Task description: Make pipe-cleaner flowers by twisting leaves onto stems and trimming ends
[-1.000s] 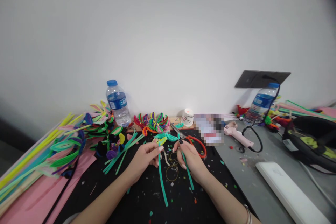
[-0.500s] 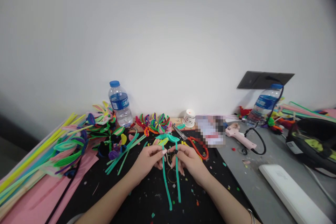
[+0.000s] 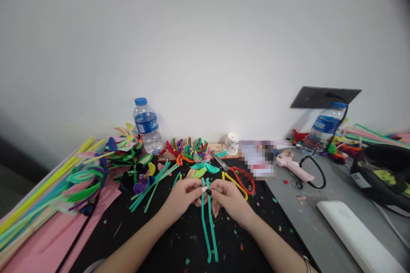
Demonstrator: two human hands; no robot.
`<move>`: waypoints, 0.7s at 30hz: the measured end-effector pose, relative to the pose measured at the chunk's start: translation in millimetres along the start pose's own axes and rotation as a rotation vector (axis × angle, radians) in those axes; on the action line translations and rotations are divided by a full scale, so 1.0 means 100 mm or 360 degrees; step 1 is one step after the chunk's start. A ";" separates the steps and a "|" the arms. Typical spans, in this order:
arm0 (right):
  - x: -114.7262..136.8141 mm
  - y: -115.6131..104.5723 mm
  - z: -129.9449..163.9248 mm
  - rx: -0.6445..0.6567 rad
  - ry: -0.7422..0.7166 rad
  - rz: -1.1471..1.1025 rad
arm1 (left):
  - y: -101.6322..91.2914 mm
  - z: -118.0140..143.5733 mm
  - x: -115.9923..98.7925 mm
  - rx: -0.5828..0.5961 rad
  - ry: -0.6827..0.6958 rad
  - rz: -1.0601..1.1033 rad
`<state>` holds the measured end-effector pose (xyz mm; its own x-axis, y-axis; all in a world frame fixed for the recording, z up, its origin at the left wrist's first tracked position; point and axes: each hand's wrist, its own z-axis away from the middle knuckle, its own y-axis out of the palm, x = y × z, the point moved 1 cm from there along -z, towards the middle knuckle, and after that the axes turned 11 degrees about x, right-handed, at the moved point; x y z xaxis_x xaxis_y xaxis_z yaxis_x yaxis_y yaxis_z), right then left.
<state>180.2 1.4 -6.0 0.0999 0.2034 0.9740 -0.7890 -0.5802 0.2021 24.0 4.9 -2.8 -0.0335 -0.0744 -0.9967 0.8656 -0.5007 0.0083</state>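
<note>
My left hand (image 3: 181,196) and right hand (image 3: 229,198) pinching two green pipe cleaners (image 3: 207,222) together between them, scissors (image 3: 232,172) just beyond my right hand

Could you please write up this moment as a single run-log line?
left hand: pinching green pipe cleaners | right hand: pinching same stems | stems: side by side, hanging toward camera | scissors: lying behind hands
</note>
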 end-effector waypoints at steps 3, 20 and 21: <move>0.00 0.00 0.01 -0.0007 0.0055 -0.0024 | 0.00 0.00 0.01 0.0004 0.0027 -0.0006; -0.04 -0.02 0.00 -0.0109 0.0076 -0.0119 | 0.02 0.02 0.00 -0.0022 0.0028 -0.0014; -0.04 -0.02 0.00 -0.0112 0.0074 -0.0123 | 0.02 0.02 0.01 -0.0017 0.0027 -0.0019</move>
<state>181.5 2.0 -10.3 0.1355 0.2826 0.9496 -0.8206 -0.5050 0.2673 25.1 1.9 -3.1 -0.0355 -0.0536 -0.9979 0.8703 -0.4924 -0.0045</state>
